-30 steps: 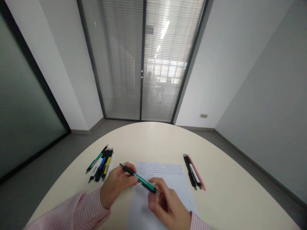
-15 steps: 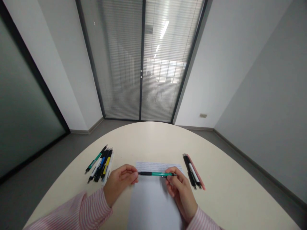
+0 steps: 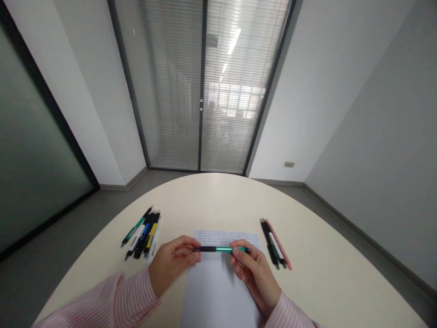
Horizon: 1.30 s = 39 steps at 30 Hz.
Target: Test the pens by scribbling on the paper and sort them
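Note:
A green and black pen (image 3: 222,249) lies level between my two hands, above a sheet of paper (image 3: 220,287) with lines of writing near its top. The fingers of my left hand (image 3: 174,263) close round the pen's black tip end. My right hand (image 3: 256,273) pinches the green barrel close to its other end, thumb in front. Several pens (image 3: 146,234) in green, white, blue, black and yellow lie beside my left hand. Black, white and pink pens (image 3: 276,243) rest to the right of the paper.
The round cream table (image 3: 211,196) has its curved far edge ahead. Beyond it stand glass doors (image 3: 177,114) with blinds, between pale walls. A small socket plate (image 3: 289,164) sits low on the right wall.
The fingers and thumb of my right hand have slid slightly left along the pen. My left fingers now reach a little further over the tip. The loose pens have not moved.

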Motion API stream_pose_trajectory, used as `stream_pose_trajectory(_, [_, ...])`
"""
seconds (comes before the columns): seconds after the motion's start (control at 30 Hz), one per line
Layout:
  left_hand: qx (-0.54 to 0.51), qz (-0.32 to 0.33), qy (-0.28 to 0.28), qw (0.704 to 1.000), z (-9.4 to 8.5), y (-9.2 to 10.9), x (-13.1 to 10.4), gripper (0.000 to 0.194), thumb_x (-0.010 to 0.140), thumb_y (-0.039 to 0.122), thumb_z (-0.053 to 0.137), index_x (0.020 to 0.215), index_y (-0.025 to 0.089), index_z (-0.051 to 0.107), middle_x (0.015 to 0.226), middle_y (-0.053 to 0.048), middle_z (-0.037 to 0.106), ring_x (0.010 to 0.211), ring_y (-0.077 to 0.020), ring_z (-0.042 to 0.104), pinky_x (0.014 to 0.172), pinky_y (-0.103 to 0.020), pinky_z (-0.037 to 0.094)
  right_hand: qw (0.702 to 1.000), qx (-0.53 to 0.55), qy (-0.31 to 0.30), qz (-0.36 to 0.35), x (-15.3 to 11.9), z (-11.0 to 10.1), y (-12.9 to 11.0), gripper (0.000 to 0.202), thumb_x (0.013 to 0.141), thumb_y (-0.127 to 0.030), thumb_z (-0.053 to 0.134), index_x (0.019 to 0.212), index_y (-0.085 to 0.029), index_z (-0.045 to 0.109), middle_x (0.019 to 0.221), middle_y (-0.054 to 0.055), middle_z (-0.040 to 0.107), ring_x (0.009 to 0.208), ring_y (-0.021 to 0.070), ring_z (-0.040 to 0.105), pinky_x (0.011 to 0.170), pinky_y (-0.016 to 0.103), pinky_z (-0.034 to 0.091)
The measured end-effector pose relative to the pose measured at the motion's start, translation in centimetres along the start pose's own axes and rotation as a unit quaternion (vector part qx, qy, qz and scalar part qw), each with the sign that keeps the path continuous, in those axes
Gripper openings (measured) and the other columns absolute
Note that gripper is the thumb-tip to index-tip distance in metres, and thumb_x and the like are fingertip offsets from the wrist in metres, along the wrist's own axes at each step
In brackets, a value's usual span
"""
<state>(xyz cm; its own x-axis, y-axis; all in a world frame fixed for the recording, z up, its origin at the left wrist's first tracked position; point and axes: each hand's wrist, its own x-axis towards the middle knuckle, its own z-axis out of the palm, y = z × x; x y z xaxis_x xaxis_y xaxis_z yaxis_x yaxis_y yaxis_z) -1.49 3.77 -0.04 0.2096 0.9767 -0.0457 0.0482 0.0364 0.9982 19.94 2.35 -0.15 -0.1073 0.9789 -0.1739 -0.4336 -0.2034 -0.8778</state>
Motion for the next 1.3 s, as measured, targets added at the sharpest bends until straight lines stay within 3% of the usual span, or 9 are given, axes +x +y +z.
stream_pose_trajectory(0.17, [0.085, 0.053, 0.013, 0.995, -0.4, -0.5, -0.2, 0.022, 0.073, 0.032, 0.065, 0.086, 0.015, 0.065, 0.069, -0.005, 0.07, 0.065, -0.0177, 0.067, 0.062, -0.026, 0.054, 1.0, -0.018, -0.011, 0.005, 0.1, 0.1, -0.1, 0.032, 0.062, -0.037, 0.081, 0.077, -0.014, 0.065, 0.053, -0.001, 0.06, 0.039, 0.0041, 0.041, 0.037, 0.016, 0.022])
stream_pose_trajectory(0.47, [0.24, 0.169, 0.024, 0.956, -0.3, -0.9, -0.6, 0.014, 0.083, 0.029, 0.055, 0.084, 0.018, 0.063, 0.067, -0.001, 0.067, 0.059, -0.0143, 0.062, 0.058, -0.021, 0.047, 0.999, -0.038, -0.02, -0.002, 0.3, -0.1, 0.1, 0.031, 0.065, -0.036, 0.078, 0.071, -0.012, 0.06, 0.049, -0.003, 0.056, 0.035, 0.0009, 0.032, 0.036, 0.016, 0.015])
stream_pose_trajectory(0.67, [0.258, 0.157, -0.01, 0.953, 0.0, -0.4, -0.7, 0.042, 0.094, 0.033, 0.034, 0.062, 0.017, 0.057, 0.049, 0.002, 0.055, 0.046, -0.0112, 0.053, 0.05, -0.019, 0.041, 0.999, -0.042, -0.035, -0.002, 0.1, -0.1, 0.1, 0.027, 0.065, -0.032, 0.077, 0.073, -0.012, 0.06, 0.051, -0.003, 0.057, 0.035, 0.001, 0.033, 0.037, 0.017, 0.015])
stream_pose_trajectory(0.77, [0.226, 0.178, 0.011, 0.958, -0.1, -0.7, -0.4, 0.019, 0.088, 0.029, 0.048, 0.093, 0.017, 0.061, 0.076, -0.003, 0.067, 0.066, -0.014, 0.063, 0.061, -0.02, 0.049, 0.999, -0.022, -0.029, -0.007, 0.1, -0.2, 0.2, 0.026, 0.066, -0.032, 0.076, 0.072, -0.012, 0.06, 0.051, -0.003, 0.056, 0.036, 0.0004, 0.031, 0.037, 0.016, 0.013])
stream_pose_trajectory(0.83, [0.219, 0.204, 0.024, 0.954, -0.2, -1.0, -0.3, 0.022, 0.082, 0.025, 0.055, 0.103, 0.018, 0.058, 0.091, -0.005, 0.067, 0.078, -0.0156, 0.064, 0.07, -0.022, 0.051, 1.0, -0.007, -0.022, -0.008, 0.2, -0.3, 0.2, 0.025, 0.066, -0.031, 0.076, 0.072, -0.012, 0.06, 0.05, -0.003, 0.055, 0.036, 0.0004, 0.03, 0.037, 0.016, 0.013])
stream_pose_trajectory(0.93, [0.248, 0.219, 0.031, 0.943, -0.4, -1.2, -0.3, 0.012, 0.084, 0.023, 0.053, 0.089, 0.019, 0.063, 0.085, -0.003, 0.069, 0.076, -0.0153, 0.065, 0.072, -0.022, 0.051, 1.0, 0.002, -0.017, -0.007, 0.3, -0.4, 0.2, 0.025, 0.065, -0.029, 0.076, 0.071, -0.012, 0.059, 0.05, -0.003, 0.055, 0.037, 0.0006, 0.03, 0.036, 0.016, 0.012])
stream_pose_trajectory(1.03, [0.259, 0.197, 0.014, 0.945, -0.5, -1.2, -0.3, 0.021, 0.088, 0.028, 0.047, 0.079, 0.018, 0.064, 0.068, -0.001, 0.068, 0.062, -0.0136, 0.064, 0.062, -0.02, 0.051, 1.0, 0.004, -0.02, -0.007, 0.3, -0.4, 0.2, 0.024, 0.066, -0.029, 0.076, 0.07, -0.012, 0.059, 0.051, -0.002, 0.055, 0.038, 0.0007, 0.031, 0.036, 0.016, 0.013])
stream_pose_trajectory(1.17, [0.223, 0.203, 0.007, 0.953, -0.4, -1.0, -0.3, 0.025, 0.082, 0.027, 0.056, 0.105, 0.018, 0.06, 0.09, -0.005, 0.071, 0.076, -0.0158, 0.068, 0.068, -0.021, 0.053, 1.0, 0.007, -0.02, -0.011, 0.2, -0.4, 0.3, 0.023, 0.066, -0.027, 0.076, 0.07, -0.013, 0.059, 0.051, -0.003, 0.055, 0.037, 0.0004, 0.031, 0.036, 0.015, 0.013])
stream_pose_trajectory(1.3, [0.245, 0.231, 0.042, 0.941, -0.4, -0.7, -0.4, 0.011, 0.079, 0.02, 0.059, 0.088, 0.019, 0.064, 0.082, -0.002, 0.071, 0.071, -0.0141, 0.067, 0.068, -0.02, 0.053, 1.0, 0.009, -0.016, -0.005, 0.3, -0.4, 0.2, 0.024, 0.065, -0.028, 0.076, 0.07, -0.013, 0.058, 0.05, -0.003, 0.055, 0.037, 0.0004, 0.031, 0.035, 0.015, 0.013])
